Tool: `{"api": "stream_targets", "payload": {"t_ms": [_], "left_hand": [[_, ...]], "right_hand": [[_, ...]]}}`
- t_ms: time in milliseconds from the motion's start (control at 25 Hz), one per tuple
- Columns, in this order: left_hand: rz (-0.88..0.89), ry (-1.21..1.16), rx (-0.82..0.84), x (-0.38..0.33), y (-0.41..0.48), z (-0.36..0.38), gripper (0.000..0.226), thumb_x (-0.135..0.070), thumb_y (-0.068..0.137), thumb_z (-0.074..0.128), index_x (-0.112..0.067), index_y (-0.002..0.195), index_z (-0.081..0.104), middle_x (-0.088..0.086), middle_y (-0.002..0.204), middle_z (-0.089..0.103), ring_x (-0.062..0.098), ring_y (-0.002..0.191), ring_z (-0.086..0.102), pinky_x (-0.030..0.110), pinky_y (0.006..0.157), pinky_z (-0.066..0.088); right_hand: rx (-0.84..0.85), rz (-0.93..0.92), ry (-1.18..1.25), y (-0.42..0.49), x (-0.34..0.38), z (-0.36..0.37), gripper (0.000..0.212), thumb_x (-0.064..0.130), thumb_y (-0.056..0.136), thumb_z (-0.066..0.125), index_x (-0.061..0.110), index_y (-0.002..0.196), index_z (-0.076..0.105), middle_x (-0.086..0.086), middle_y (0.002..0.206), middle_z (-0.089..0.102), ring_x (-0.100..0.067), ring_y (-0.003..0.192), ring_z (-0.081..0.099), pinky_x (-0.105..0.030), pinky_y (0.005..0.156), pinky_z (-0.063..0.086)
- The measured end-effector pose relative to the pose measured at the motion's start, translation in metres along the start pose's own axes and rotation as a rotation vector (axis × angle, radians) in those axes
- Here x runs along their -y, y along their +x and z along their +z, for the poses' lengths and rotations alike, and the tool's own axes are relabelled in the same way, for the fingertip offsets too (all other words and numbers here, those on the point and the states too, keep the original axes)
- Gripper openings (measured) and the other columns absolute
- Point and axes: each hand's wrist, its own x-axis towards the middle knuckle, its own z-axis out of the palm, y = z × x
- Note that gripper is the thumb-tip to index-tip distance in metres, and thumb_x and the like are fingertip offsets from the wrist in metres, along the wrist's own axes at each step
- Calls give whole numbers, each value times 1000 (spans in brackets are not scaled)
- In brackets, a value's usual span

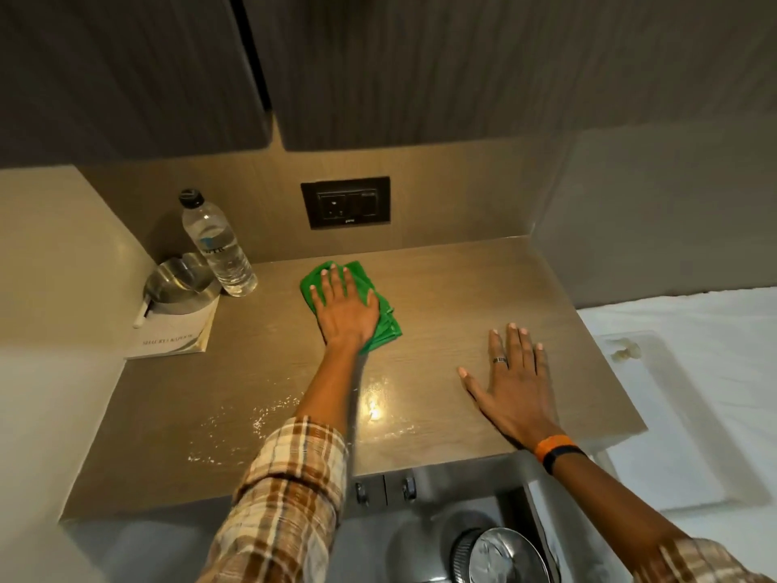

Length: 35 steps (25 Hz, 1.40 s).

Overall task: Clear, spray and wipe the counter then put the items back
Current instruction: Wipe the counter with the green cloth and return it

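Desk (483,288) wiped | left hand (342,307) pressed flat on green cloth (384,326), spreading pressure | right hand (511,376) splayed empty, bracing | spray droplets (260,422) unwiped near front

1. The green cloth (380,319) is mostly covered by the left hand (342,307), so its folds are only partly seen
2. The bottle (218,246) label print is too blurred to read
3. The booklet (176,334) is partly hidden under the metal bowl (181,286)
4. The round metal bin (500,555) is cut off by the lower edge
5. Both sleeves run out of frame at the bottom
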Motion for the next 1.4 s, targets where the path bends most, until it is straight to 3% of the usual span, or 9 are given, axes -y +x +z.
{"api": "stream_targets", "payload": {"t_ms": [160,360,560,760,880,1040,1120,1280,1400], "left_hand": [[-13,15,15,-19,-45,0,74,-55,99,13,-9,157,6,18,165,2,34,153,-1,58,123,2],[215,-44,74,-64,-152,7,73,-55,100,17,-12,158,6,13,166,-2,30,154,-7,53,124,-5],[445,21,54,-5,-198,6,71,-58,99,20,-20,159,9,4,167,5,20,154,-3,52,124,7],[130,44,6,36,-179,-3,76,-59,97,10,-16,158,8,6,167,4,22,154,-3,49,125,1],[-40,-33,-39,23,-171,-2,76,-54,97,19,-8,157,15,13,166,12,29,154,5,52,124,1],[9,-103,102,25,-163,-13,75,-56,100,19,-9,158,5,10,166,-4,29,153,-8,47,119,-13],[132,-193,148,53,-167,-27,73,-55,102,23,-12,158,6,7,167,-2,24,154,-6,40,119,-13],[220,-160,-140,167,-172,-56,58,-44,103,32,-15,154,28,6,161,31,22,149,25,45,125,13],[122,-46,-228,277,-149,-68,55,-39,102,31,-10,148,40,13,154,42,30,144,35,51,120,27]], "right_hand": [[-19,-3,7,-1,2,-3,95,79,89,11,14,159,10,-19,166,4,-31,155,-1,-52,125,4],[-25,-11,24,-4,1,-6,95,78,89,12,12,158,16,-20,165,10,-33,154,5,-53,125,7],[-9,-29,46,-7,-2,-9,95,79,89,12,13,157,18,-19,166,10,-33,154,5,-53,125,6],[-9,-25,56,-6,-6,-6,96,80,89,10,14,158,14,-19,166,7,-32,155,1,-52,125,4],[-8,-23,41,-5,-3,-4,95,79,89,12,14,158,15,-19,166,8,-32,155,2,-51,125,4],[3,-4,1,-9,-1,-11,90,75,91,14,14,157,19,-18,166,10,-34,154,7,-54,124,9],[-56,-93,57,-17,33,-17,77,66,95,20,19,156,23,-13,166,12,-31,154,10,-52,124,10],[22,-484,261,-25,166,-11,62,50,99,28,23,154,32,-3,167,16,-20,155,8,-42,126,2],[101,-464,127,-30,218,5,67,52,98,11,23,158,16,-1,168,4,-19,155,-2,-44,126,-4]]}}
